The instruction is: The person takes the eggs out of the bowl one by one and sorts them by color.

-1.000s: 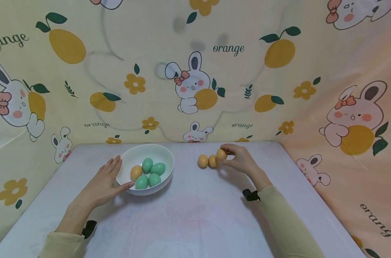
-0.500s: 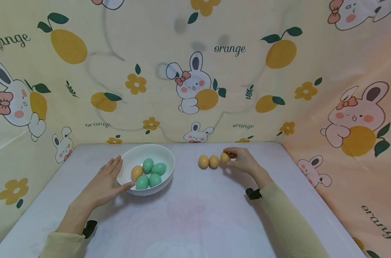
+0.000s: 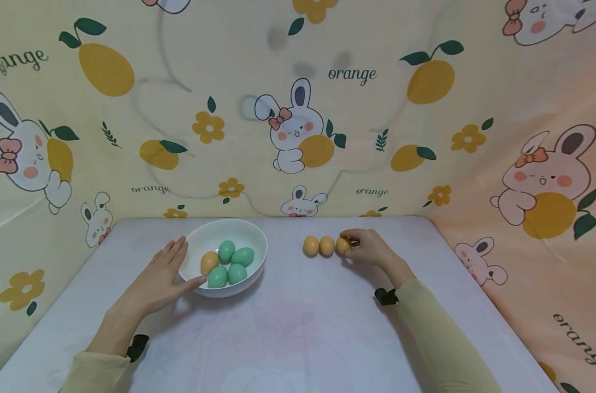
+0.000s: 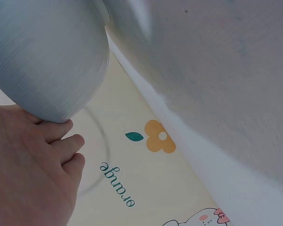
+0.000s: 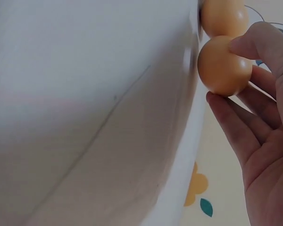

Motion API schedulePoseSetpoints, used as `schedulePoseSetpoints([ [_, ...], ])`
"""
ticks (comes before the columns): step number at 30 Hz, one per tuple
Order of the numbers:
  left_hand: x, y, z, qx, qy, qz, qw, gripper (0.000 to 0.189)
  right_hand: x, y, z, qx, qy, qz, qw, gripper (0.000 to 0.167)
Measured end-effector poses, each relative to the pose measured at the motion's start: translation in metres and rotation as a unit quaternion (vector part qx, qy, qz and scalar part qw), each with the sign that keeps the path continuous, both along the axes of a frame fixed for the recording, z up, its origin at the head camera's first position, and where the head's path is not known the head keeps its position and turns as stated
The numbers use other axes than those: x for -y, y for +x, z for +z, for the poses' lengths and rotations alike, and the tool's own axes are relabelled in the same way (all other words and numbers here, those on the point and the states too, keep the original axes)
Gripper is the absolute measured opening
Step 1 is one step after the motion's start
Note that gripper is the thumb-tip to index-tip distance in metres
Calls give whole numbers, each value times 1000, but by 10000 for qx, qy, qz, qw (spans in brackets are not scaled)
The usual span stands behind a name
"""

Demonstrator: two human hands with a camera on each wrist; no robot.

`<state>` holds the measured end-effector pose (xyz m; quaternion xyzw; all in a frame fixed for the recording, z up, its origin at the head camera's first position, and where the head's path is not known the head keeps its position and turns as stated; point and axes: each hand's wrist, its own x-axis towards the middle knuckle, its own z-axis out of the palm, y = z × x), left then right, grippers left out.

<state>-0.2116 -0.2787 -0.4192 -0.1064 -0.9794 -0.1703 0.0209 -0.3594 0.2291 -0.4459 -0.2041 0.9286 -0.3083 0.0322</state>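
A white bowl (image 3: 224, 292) stands on the left of the table, holding several green eggs (image 3: 242, 256) and one brown egg (image 3: 210, 263). My left hand (image 3: 155, 281) rests against its left side with fingers extended, the thumb at the near rim. The left wrist view shows those fingertips touching the bowl's outer wall (image 4: 56, 61). To the right, two brown eggs (image 3: 319, 246) sit side by side. At the right end of that row, my right hand (image 3: 373, 251) pinches a third brown egg (image 5: 225, 66) between thumb and fingers, close beside its neighbour.
The white tabletop (image 3: 288, 327) stretches between my forearms and toward the front. Behind it hangs a cream cloth (image 3: 219, 164) printed with rabbits and oranges, which also lines both sides. A dark strap piece (image 3: 386, 296) is on my right wrist.
My right hand first shifts slightly right, away from the two brown eggs, then lowers its egg to the row's right end. The left hand and the bowl keep their places.
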Motion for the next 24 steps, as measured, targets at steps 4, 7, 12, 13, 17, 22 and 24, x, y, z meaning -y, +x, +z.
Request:
schedulePoseSetpoints([
  [4, 1, 0, 0, -17, 12, -31, 10000, 112, 0, 1, -1, 117, -19, -53, 9999, 59],
  [7, 1, -1, 0, -18, 22, -45, 10000, 112, 0, 1, -2, 76, -57, -21, 10000, 59],
  [12, 1, 0, 1, -17, 40, -51, 10000, 112, 0, 0, -2, 9, -99, 59, 9999, 59],
  [13, 1, 0, 1, -10, 40, -53, 10000, 112, 1, 0, -2, 11, -103, 70, 9999, 59],
  [17, 1, -1, 1, -20, 17, -57, 10000, 112, 1, 0, -2, 10, -94, 122, 9999, 61],
  [22, 1, -1, 1, -8, 31, -60, 10000, 112, 1, 0, -2, 71, -83, 84, 9999, 64],
  [24, 1, 0, 1, -6, 36, -61, 10000, 112, 1, 0, -3, 85, -76, 78, 9999, 65],
])
